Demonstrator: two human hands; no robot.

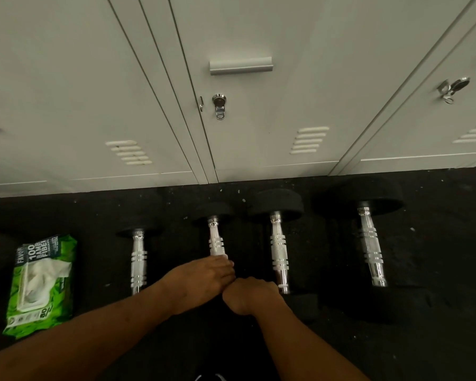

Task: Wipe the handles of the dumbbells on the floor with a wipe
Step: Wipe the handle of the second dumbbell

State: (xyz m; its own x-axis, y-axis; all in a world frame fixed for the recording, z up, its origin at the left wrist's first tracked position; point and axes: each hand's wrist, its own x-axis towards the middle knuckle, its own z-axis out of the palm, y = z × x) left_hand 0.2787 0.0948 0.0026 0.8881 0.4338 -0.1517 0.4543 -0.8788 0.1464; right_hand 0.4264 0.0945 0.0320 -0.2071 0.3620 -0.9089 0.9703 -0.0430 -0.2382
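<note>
From my feed a good deal is lost: the near ends of the dumbbells sink into the dark floor [437, 270], and the black heads barely separate from the rubber. The near half of the second dumbbell [216, 240] is covered by the hands, and I cannot pick out a wipe on it for certain; only a pale edge shows at the fingertips. Four dumbbells lie side by side, handles pointing away from me toward the far edge of the floor where the grey lockers [259, 133] stand: the first dumbbell [138, 259] left of the hands, the third dumbbell [278, 248] just right of them, the fourth dumbbell [370, 243] well apart toward the right edge. The left hand [204, 281] lies across the second dumbbell's chrome handle, fingers curled over it at the ringed grip. The right hand [249, 295] sits just beside it, touching it, balled with knuckles up between the second and third handles; what its fingers close on is hidden, so I cannot tell its hold. A green wipes packet [40, 284], flap open with a white sheet showing, lies near the floor's left edge.
</note>
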